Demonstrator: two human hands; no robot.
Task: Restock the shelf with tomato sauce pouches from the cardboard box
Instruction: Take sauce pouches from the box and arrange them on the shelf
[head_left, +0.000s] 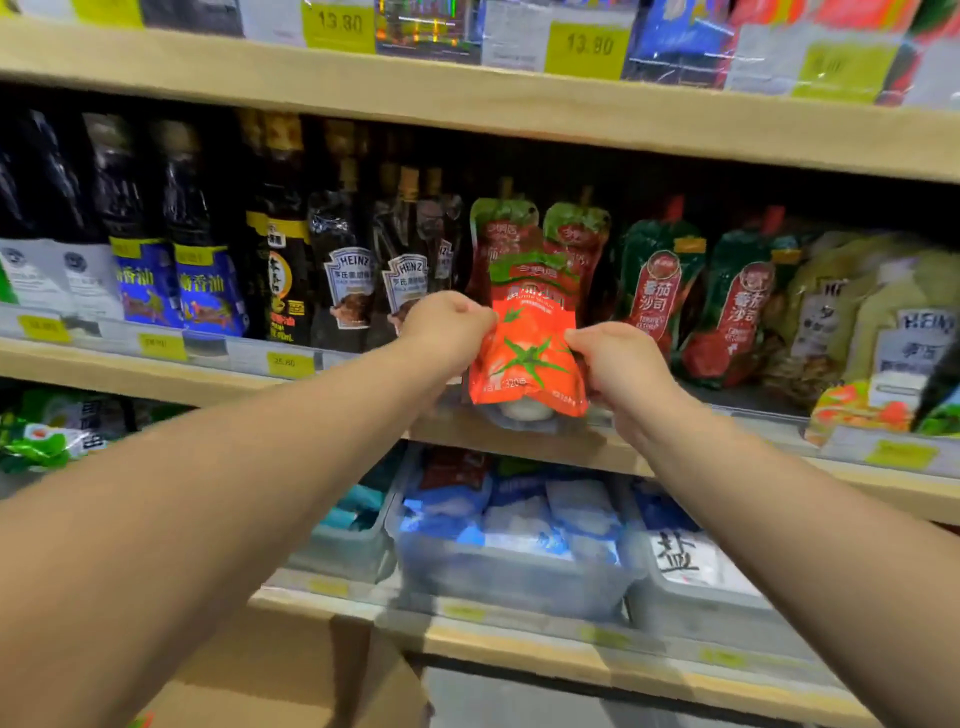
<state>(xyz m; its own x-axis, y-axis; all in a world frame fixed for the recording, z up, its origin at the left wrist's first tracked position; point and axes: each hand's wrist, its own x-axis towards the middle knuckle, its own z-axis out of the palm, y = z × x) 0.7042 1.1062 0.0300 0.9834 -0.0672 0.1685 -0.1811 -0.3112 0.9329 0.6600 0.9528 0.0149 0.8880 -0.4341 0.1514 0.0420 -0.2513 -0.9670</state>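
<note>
Shelf (519, 441): wooden, middle tier, front edge carrying price tags; stocked left to right with dark bottles (283, 234), red pouches, green-and-red pouches (657, 291).
Cardboard box (291, 670): bottom of view, below the lowest shelf, partly cut off.
Tomato sauce pouch (530, 353): upright, at the front edge, base hanging just over it, directly ahead of two like pouches (540, 234).
Left hand (447, 327): pinched on pouch's left side.
Right hand (618, 364): pinched on pouch's right side; hands apart, pouch between.
Risks, judged: base not seated past the edge, likely to slide off on release; soft pouch apt to slump forward; pushing back hard could topple the pair behind.
</note>
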